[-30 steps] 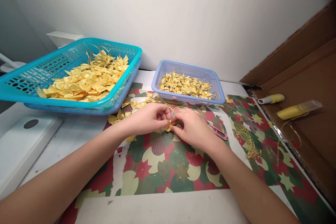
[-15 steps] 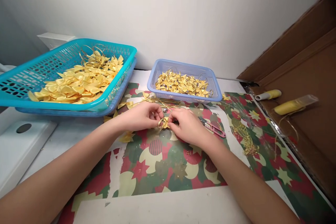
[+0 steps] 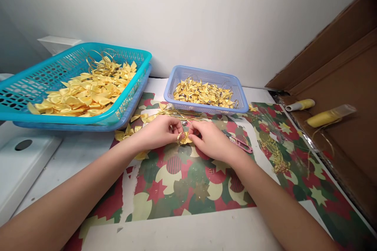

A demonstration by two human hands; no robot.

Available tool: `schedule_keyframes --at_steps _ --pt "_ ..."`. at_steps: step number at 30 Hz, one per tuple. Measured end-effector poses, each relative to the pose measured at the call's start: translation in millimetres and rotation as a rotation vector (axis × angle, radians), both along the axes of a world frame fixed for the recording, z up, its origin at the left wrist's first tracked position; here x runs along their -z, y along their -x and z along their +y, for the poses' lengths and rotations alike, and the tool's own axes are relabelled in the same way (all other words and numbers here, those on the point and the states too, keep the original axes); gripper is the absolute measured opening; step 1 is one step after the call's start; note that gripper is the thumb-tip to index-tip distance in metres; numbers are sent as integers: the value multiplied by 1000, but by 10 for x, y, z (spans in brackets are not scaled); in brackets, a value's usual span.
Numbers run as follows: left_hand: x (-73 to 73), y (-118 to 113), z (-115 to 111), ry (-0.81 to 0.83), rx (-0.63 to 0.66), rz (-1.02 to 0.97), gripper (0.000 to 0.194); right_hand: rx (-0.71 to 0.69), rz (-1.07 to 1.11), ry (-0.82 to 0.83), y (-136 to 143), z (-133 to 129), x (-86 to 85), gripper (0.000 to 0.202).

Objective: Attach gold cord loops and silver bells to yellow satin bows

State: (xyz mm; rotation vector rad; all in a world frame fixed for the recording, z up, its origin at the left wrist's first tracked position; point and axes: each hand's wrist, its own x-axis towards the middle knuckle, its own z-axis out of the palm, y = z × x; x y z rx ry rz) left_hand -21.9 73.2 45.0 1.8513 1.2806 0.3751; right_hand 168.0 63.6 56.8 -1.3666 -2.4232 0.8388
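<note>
Between my two hands, just above the patterned table cover [image 3: 165, 188], is a small yellow ribbon bow [image 3: 185, 139] with a loop of gold cord on its left side. My left hand [image 3: 163, 131] pinches it from the left, thumb against fingertips. From the right, the thumb and fingers of my right hand [image 3: 209, 139] close on the bow's other side. A small silver bell [image 3: 184, 123] lies right behind the fingertips. Pink-handled thread snips [image 3: 243, 145] rest beside my right hand. Lengths of gold cord [image 3: 188, 115] and loose yellow bows [image 3: 127, 133] lie behind and left of my hands.
A turquoise basket [image 3: 123, 108] heaped with yellow bows stands at the left on a blue one. A smaller lilac basket [image 3: 206, 109] of corded bows is at the back. Gold cord scraps [image 3: 278, 157] lie at right, near a cardboard wall [image 3: 332, 66] with yellow tubes [image 3: 326, 117].
Both hands keep hold of the bow. The bow and its cord loop have turned slightly, and the ribbon shows more openly between the fingers. The view has shifted a little.
</note>
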Motion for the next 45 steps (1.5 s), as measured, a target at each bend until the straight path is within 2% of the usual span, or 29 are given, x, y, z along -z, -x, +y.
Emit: schedule_keyframes --at_steps 12,20,24,28,30,35,38,45 --pt "12 -25 -7 34 31 -130 11 14 41 53 -25 9 -45 8" --pt "63 44 4 -34 99 -102 6 5 66 50 -33 19 -34 8" --pt "38 66 8 -45 135 -90 8 4 81 66 -40 21 -19 9" --pt "16 51 -93 -87 183 -125 10 -6 112 93 -51 21 -16 10" --pt "38 25 -203 -158 130 -157 12 -26 141 116 -59 25 -14 11" --pt "164 -79 -456 -414 -99 -169 17 -55 166 172 -80 27 -44 12" --pt "222 -117 -502 -460 -204 -167 15 -80 138 173 -89 20 -90 12" --pt "242 -112 -518 -454 -226 -143 15 -101 101 223 -108 9 -167 11"
